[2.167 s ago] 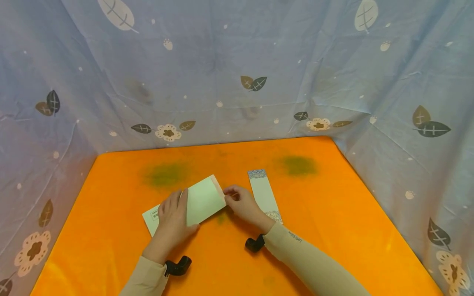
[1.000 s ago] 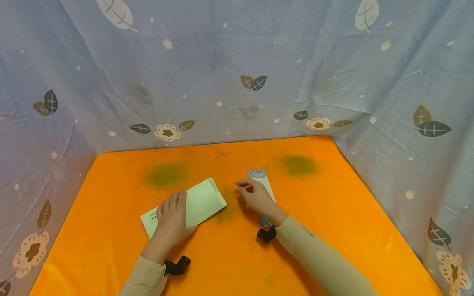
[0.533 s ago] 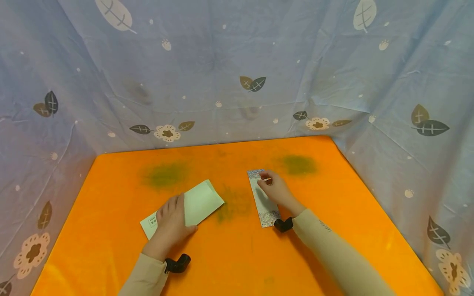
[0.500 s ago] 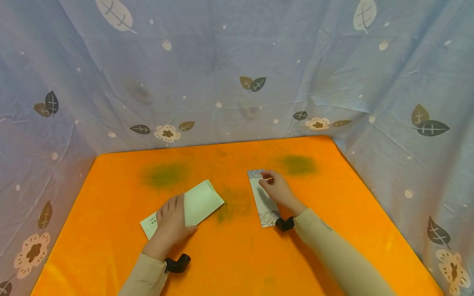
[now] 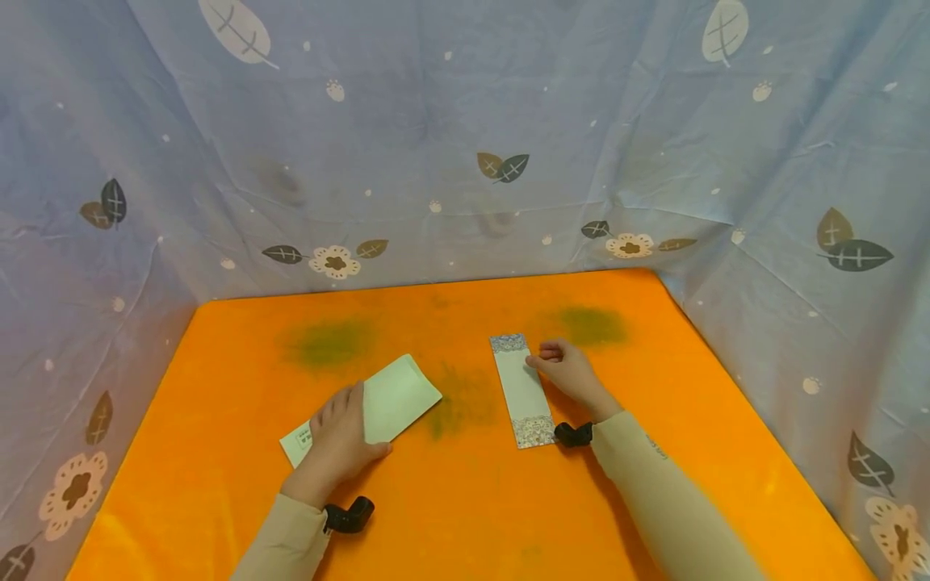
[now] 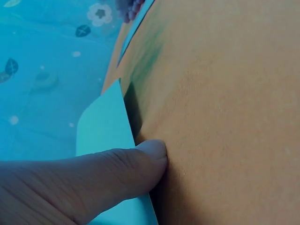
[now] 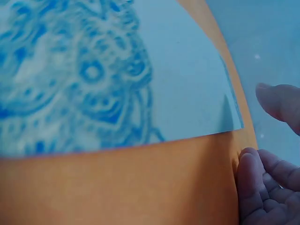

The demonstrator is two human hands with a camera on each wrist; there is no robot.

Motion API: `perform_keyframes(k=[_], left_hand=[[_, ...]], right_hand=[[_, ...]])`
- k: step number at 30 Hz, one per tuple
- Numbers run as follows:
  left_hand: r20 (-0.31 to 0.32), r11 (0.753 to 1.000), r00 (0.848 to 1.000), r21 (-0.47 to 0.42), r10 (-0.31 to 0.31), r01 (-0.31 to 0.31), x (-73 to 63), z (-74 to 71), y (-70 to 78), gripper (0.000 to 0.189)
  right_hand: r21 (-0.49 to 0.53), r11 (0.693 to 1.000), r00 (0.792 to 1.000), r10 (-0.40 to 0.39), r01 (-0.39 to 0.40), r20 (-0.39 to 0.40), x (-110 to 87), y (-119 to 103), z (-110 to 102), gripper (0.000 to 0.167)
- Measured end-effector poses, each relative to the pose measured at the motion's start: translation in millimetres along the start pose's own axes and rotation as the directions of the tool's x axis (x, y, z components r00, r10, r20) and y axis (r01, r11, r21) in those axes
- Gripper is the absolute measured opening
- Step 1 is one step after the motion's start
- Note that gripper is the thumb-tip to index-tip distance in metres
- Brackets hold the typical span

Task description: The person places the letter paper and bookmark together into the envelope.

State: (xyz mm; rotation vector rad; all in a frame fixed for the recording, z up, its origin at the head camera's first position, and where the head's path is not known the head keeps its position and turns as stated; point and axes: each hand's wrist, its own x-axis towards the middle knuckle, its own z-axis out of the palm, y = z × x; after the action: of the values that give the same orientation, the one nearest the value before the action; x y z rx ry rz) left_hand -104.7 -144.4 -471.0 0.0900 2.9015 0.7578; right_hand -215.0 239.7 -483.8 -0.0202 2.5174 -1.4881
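My left hand (image 5: 337, 436) spans the pale envelope (image 5: 400, 399) on the left, fingers over its far side and thumb at the near long edge. A small printed box shows at the envelope's left end; its other end points right. In the left wrist view the thumb (image 6: 126, 168) lies across the envelope (image 6: 105, 124). To the right lies a long narrow white card (image 5: 521, 383) with blue floral bands at both ends. My right hand (image 5: 574, 375) is at the card's right edge. Its thumb (image 7: 281, 105) and fingers (image 7: 251, 173) are spread apart in the right wrist view.
An orange cloth (image 5: 450, 500) with dark greenish patches covers the table. A pale blue curtain (image 5: 407, 137) printed with leaves and flowers rises behind and at both sides. Black wrist-worn devices (image 5: 349, 515) sit below both sleeves.
My right hand has left the envelope's right end, crossed over the card and come to the card's right edge. The left hand has stayed on the envelope.
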Motion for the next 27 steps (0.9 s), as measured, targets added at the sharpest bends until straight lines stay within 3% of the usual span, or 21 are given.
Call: perform_keyframes(k=[6, 13, 27], left_hand=[[0.005, 1.000, 1.000, -0.006, -0.009, 0.009, -1.5, -0.7, -0.7, 0.111], [0.004, 1.000, 1.000, -0.007, 0.003, -0.003, -1.4, -0.1, 2.1, 0.110], [-0.003, 1.000, 1.000, 0.002, 0.000, 0.000, -0.9, 0.9, 2.9, 0.110]], right_hand=[[0.028, 0.999, 0.999, 0.020, -0.019, -0.025, -0.4, 2, 8, 0.068], [-0.024, 0.999, 0.995, 0.031, -0.034, -0.091, -1.3, -3, 18, 0.068], [-0.094, 0.995, 0.997, 0.014, -0.021, -0.070, -1.5, -7, 20, 0.064]])
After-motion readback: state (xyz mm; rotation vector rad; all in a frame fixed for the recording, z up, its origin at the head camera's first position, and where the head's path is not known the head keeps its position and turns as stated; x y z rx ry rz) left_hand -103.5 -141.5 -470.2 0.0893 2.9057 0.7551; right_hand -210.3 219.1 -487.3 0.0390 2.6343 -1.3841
